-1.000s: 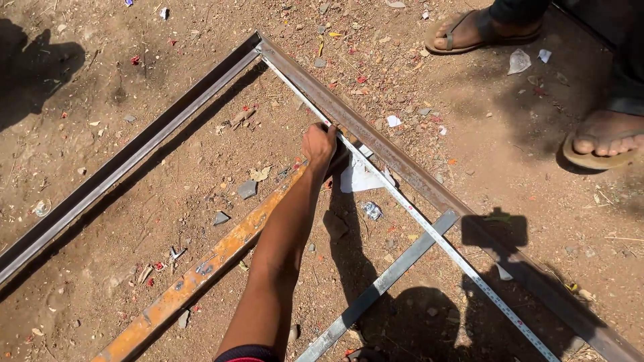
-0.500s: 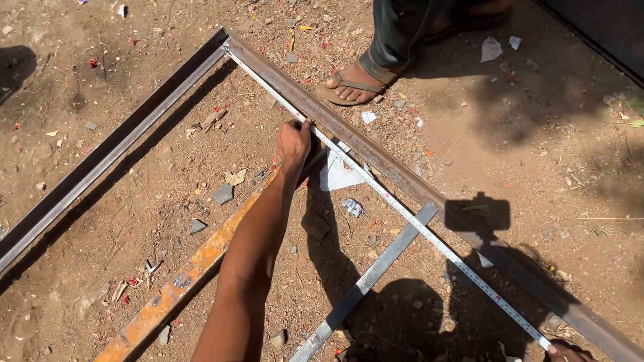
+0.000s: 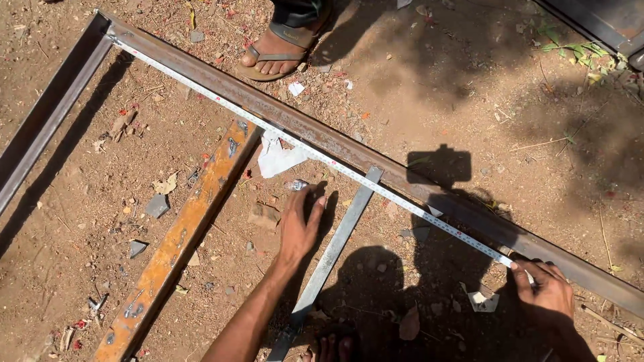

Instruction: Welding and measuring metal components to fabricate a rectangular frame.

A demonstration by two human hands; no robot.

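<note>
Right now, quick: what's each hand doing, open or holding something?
Left hand: open, fingers spread, pressed on the dirt beside the grey flat bar, holding nothing.
Right hand: closed, pinching the tape measure against the rusty steel beam.

The left hand (image 3: 300, 224) is stretched forward on a straight, bare forearm, palm down, fingers extended and slightly spread. The right hand (image 3: 547, 288) is held low at the right, fingers curled, thumb pinched against the forefinger.
</note>
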